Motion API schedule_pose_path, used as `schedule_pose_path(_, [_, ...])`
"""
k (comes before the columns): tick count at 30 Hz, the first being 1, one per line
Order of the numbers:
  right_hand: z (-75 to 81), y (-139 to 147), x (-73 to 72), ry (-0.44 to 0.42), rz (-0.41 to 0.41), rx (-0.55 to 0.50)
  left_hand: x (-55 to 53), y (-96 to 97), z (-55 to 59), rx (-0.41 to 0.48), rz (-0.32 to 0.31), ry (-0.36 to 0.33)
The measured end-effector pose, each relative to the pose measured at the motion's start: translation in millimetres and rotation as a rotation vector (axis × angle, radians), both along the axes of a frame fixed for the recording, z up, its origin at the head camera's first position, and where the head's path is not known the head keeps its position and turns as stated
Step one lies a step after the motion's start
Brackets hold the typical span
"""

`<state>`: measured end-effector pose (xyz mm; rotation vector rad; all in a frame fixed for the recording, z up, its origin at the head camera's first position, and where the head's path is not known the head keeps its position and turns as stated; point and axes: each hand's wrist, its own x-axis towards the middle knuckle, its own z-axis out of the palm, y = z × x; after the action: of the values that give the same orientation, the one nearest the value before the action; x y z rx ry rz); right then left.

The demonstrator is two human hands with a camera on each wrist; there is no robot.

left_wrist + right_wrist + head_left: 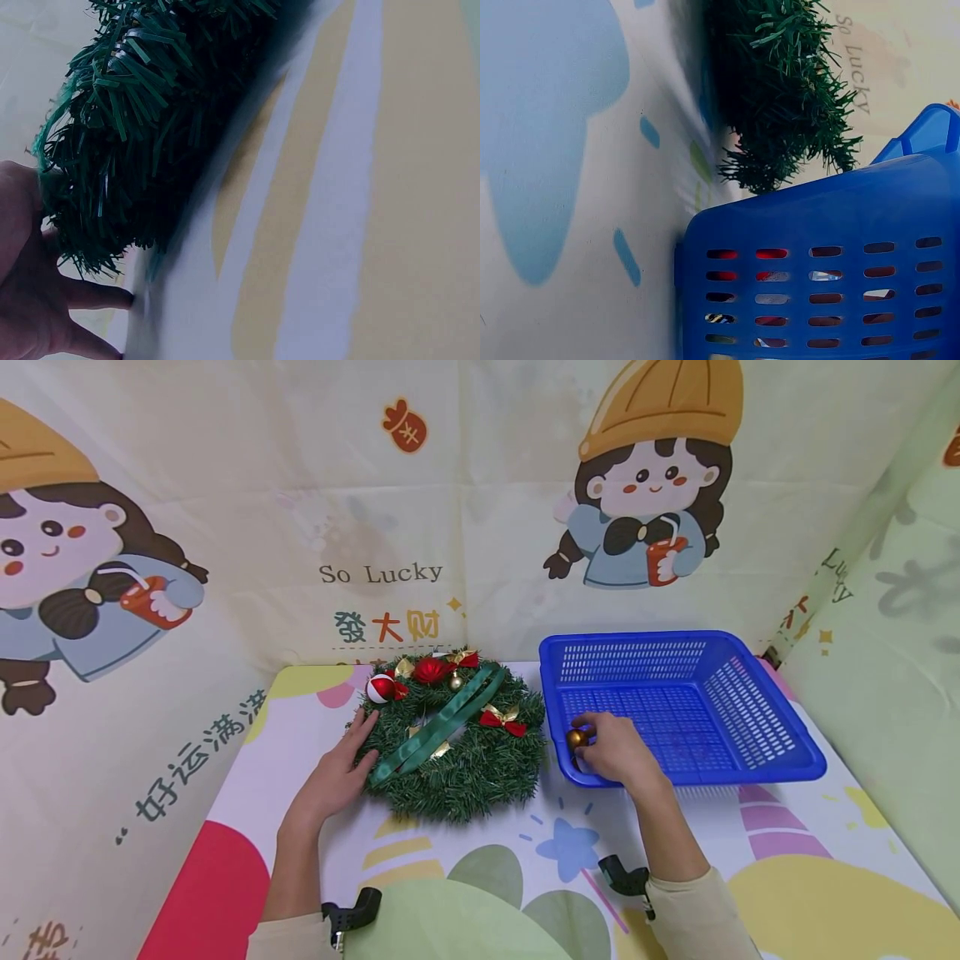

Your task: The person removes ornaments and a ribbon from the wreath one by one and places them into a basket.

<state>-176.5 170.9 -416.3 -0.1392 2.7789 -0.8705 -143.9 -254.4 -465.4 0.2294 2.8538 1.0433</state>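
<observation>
A green Christmas wreath (pixel 480 785) lies on the table, with red and gold bows, a red-and-white ball and a green ribbon (pixel 450 718) stretched across its middle. My left hand (pixel 339 777) rests at the wreath's left side with fingers spread; the left wrist view shows this hand (pixel 37 300) beside the green bristles (pixel 142 112). Inside the near left corner of the blue basket (pixel 750 772), my right hand (pixel 617 749) holds a shiny gold-brown bauble (pixel 577 739) between thumb and fingers. The basket wall (pixel 817 225) hides this hand in the right wrist view.
The basket stands just right of the wreath, its slotted rim raised above the table (pixel 517 860). Red and pale items show through its slots (pixel 772 276) in the right wrist view. A printed cloth backdrop (pixel 495 527) hangs behind the table.
</observation>
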Motion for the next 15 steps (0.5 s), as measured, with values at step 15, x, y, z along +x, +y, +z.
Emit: schedule_pose_path(15, [0.9, 0.7, -0.8, -0.003, -0.004, -0.001, -0.2, -0.1, 1.2, -0.004, 0.001, -0.004])
